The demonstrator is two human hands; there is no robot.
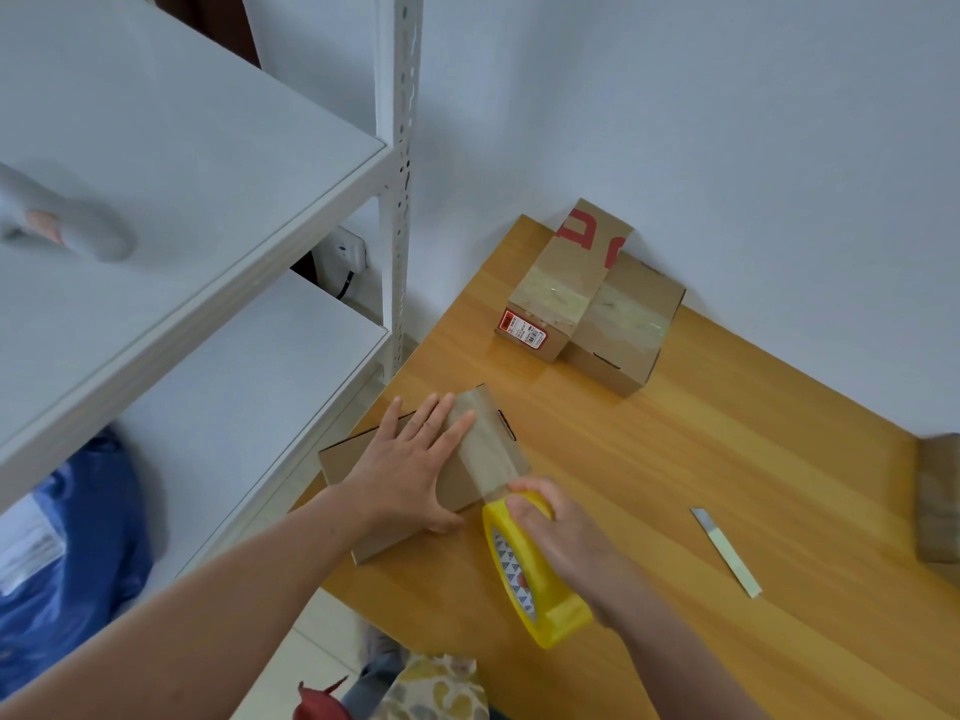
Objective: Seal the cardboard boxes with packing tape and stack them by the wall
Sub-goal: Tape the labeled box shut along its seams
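A small cardboard box [467,475] lies near the left edge of the wooden table [701,459]. My left hand [410,465] presses flat on its top, fingers straight. My right hand [550,537] grips a yellow roll of packing tape [535,579] just off the box's near right corner. A strip of clear tape [493,449] runs from the roll across the box top. Two taped boxes stand by the wall: a narrow one with red print [561,283] leaning on a wider one [623,324].
A utility knife blade [726,552] lies on the table to the right of my right hand. Another cardboard piece [940,501] shows at the right edge. White metal shelving [208,226] stands to the left, with a blue bag [72,553] below it.
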